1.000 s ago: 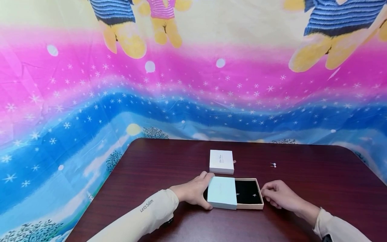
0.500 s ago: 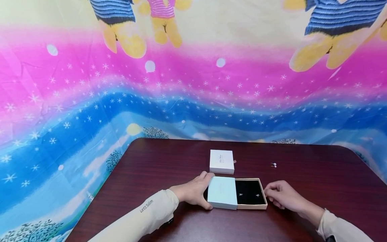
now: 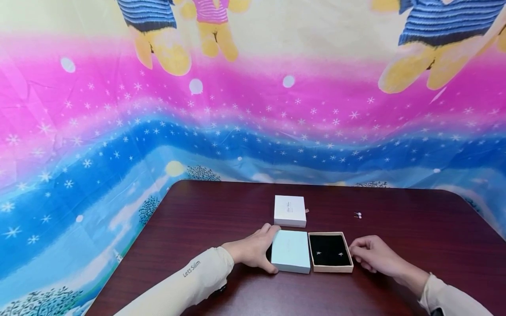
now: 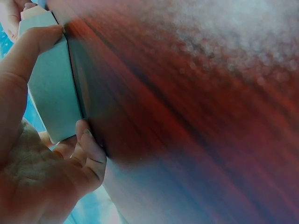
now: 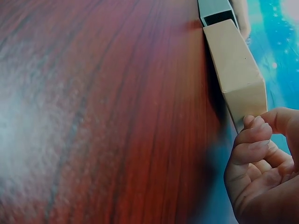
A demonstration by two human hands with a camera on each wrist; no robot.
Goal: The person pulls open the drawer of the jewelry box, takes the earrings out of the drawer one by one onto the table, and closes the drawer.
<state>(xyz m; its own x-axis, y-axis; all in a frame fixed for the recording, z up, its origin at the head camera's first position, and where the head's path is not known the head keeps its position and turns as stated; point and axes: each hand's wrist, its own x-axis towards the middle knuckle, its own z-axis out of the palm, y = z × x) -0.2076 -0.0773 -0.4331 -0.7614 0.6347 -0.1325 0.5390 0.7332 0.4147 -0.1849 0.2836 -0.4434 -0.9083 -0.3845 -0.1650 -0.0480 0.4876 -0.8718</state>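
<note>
In the head view, my left hand [image 3: 253, 249] holds a pale mint box sleeve [image 3: 290, 249] flat on the table, thumb on its near side and fingers at the far left corner. The left wrist view shows the thumb and fingers around the sleeve [image 4: 53, 88]. Just right of it lies the box's inner tray [image 3: 333, 269], cream-walled with a black pad and two small star-like studs [image 3: 341, 254]. My right hand [image 3: 375, 254] pinches the tray's right end. Up close in the right wrist view, its thumb and curled fingers meet at the end wall of the tray [image 5: 238, 60].
A white box [image 3: 290, 210] with printed lettering and a small ribbon tab stands behind the mint sleeve. Farther right lie small earrings with pearl-like heads [image 3: 359, 215]. The dark red wood table [image 3: 221, 206] ends at a printed cloth backdrop [image 3: 253, 109].
My right hand has drawn the tray rightward out of the mint sleeve; a narrow gap now shows between them. Both studs have come into full view. The left hand and sleeve have stayed put.
</note>
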